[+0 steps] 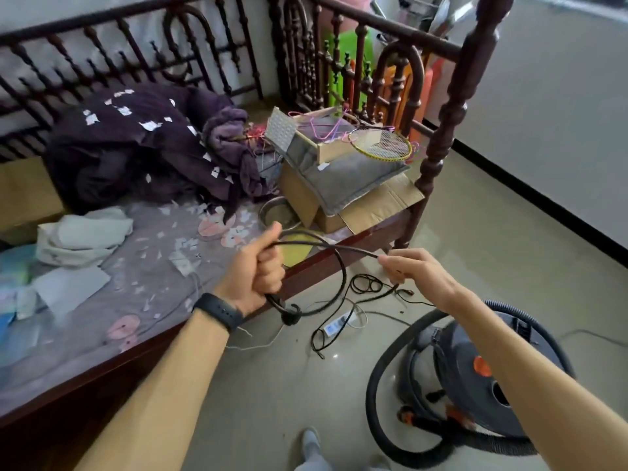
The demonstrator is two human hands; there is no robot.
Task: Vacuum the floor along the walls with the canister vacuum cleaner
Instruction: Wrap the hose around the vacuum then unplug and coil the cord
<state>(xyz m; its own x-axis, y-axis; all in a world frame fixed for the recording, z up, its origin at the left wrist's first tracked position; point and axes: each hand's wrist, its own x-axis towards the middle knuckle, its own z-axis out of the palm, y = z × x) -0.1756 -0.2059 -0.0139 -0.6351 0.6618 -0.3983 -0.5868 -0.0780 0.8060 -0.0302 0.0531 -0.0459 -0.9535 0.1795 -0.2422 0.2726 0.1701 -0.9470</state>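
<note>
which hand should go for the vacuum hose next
Right, probably. The right hand is nearer the canister vacuum and its hose and only pinches the black cord. The left hand is by the bed with the cord's loop in its fist.

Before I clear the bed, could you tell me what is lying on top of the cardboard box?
A grey cushion lies on the cardboard box, with a wooden tray and a yellow badminton racket above it. The cushion hides the box's contents.
</note>
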